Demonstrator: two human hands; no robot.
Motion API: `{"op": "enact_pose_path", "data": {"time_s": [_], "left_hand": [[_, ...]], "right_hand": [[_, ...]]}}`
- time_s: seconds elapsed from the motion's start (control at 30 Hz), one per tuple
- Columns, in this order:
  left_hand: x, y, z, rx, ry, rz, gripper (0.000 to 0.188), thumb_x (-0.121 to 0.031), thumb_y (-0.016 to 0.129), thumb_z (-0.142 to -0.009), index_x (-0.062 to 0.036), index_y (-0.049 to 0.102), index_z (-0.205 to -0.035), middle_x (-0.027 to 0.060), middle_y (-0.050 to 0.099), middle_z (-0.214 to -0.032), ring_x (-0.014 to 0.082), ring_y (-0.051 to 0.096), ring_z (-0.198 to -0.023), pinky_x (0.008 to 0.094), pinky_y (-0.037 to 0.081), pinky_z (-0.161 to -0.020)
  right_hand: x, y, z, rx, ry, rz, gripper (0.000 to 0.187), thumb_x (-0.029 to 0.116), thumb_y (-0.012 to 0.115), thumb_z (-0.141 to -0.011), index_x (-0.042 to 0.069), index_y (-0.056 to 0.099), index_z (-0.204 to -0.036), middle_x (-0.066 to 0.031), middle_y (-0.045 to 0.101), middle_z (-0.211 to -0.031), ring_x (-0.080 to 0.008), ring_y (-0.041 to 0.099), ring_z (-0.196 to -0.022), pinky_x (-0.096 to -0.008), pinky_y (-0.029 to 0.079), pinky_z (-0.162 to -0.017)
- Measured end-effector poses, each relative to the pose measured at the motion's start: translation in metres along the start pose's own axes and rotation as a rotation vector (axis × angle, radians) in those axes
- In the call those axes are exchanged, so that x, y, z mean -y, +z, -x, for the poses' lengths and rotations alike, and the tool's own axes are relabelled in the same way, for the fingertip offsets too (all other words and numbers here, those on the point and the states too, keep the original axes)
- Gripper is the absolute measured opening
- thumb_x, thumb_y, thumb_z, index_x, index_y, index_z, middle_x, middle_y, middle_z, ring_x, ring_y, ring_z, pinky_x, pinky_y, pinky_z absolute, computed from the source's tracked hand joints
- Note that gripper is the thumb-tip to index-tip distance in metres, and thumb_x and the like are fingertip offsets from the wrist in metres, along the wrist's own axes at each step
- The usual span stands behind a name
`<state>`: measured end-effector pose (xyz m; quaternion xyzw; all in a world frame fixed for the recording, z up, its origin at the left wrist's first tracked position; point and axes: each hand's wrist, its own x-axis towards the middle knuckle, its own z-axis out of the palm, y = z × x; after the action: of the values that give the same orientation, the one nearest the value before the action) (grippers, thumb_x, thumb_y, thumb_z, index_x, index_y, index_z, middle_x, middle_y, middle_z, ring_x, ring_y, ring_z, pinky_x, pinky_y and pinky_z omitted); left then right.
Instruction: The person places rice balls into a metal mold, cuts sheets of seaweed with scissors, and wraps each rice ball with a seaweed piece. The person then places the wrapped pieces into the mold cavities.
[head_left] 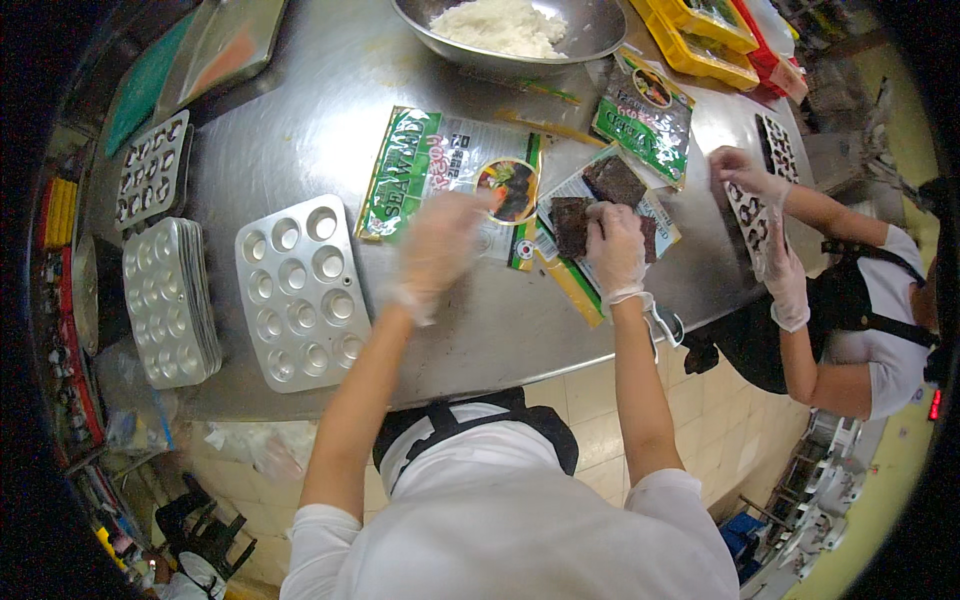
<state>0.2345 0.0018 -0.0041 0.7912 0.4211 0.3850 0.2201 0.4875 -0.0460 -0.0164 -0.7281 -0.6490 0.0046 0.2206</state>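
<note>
while the metal table (330, 140) bears dark sheets (614, 180), pale tiles (595, 385) lie below.

Large capitals ran along the green band of a flat packet (460, 160), with pink and black lettering beside them and a small round flag emblem near one corner; a second packet (645, 125) bore pink lettering and bold letters on green; a red-lit display (935, 404) at far right was too small to read.

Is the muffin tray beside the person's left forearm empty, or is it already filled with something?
Empty: every visible cup of the muffin tray shows bare, shiny metal down to its bottom.
</note>
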Motion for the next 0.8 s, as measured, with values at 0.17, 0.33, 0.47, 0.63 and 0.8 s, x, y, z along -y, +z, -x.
{"op": "enact_pose_path", "data": {"time_s": [0.17, 0.33, 0.47, 0.63, 0.8], "left_hand": [[-0.029, 0.091, -0.014, 0.262, -0.254, 0.302, 0.027, -0.015, 0.055, -0.079, -0.0028, 0.055, -0.103, 0.0157, 0.058, -0.094, 0.0291, 0.057, -0.085, 0.0359, 0.045, -0.076], [-0.029, 0.102, -0.007, 0.219, -0.334, 0.415, 0.026, -0.013, 0.054, -0.080, -0.0004, 0.054, -0.103, 0.0167, 0.058, -0.093, 0.0281, 0.058, -0.086, 0.0343, 0.044, -0.077], [-0.031, 0.104, -0.008, 0.236, -0.364, 0.371, 0.024, -0.012, 0.055, -0.081, 0.0001, 0.054, -0.101, 0.0160, 0.058, -0.093, 0.0264, 0.058, -0.086, 0.0335, 0.044, -0.077], [-0.031, 0.101, -0.011, 0.223, -0.372, 0.416, 0.022, -0.012, 0.055, -0.081, -0.0003, 0.055, -0.100, 0.0141, 0.058, -0.091, 0.0236, 0.057, -0.082, 0.0318, 0.044, -0.075], [-0.047, 0.084, -0.019, 0.106, -0.373, 0.351, 0.020, -0.013, 0.057, -0.082, -0.0006, 0.056, -0.097, 0.0115, 0.058, -0.088, 0.0167, 0.055, -0.082, 0.0277, 0.043, -0.074]], "right_hand": [[0.023, -0.009, 0.003, 0.127, 0.132, -0.010, 0.034, 0.031, 0.063, -0.074, 0.007, 0.055, -0.096, -0.0127, 0.056, -0.094, -0.0303, 0.054, -0.090, -0.0407, 0.045, -0.075], [0.022, -0.015, 0.001, 0.145, 0.104, -0.125, 0.035, 0.033, 0.063, -0.074, 0.005, 0.057, -0.093, -0.0143, 0.057, -0.090, -0.0320, 0.055, -0.088, -0.0401, 0.046, -0.074], [0.018, -0.019, -0.001, 0.174, 0.096, -0.222, 0.027, 0.027, 0.059, -0.077, 0.003, 0.057, -0.090, -0.0171, 0.058, -0.086, -0.0335, 0.056, -0.085, -0.0405, 0.045, -0.074], [0.023, -0.037, -0.007, 0.151, 0.211, -0.169, 0.021, 0.022, 0.053, -0.080, 0.003, 0.057, -0.087, -0.0192, 0.058, -0.086, -0.0344, 0.057, -0.082, -0.0413, 0.045, -0.072], [0.017, -0.080, -0.012, -0.099, 0.304, -0.175, 0.016, 0.017, 0.052, -0.082, 0.002, 0.057, -0.084, -0.0175, 0.060, -0.080, -0.0298, 0.059, -0.075, -0.0367, 0.045, -0.066]]}}
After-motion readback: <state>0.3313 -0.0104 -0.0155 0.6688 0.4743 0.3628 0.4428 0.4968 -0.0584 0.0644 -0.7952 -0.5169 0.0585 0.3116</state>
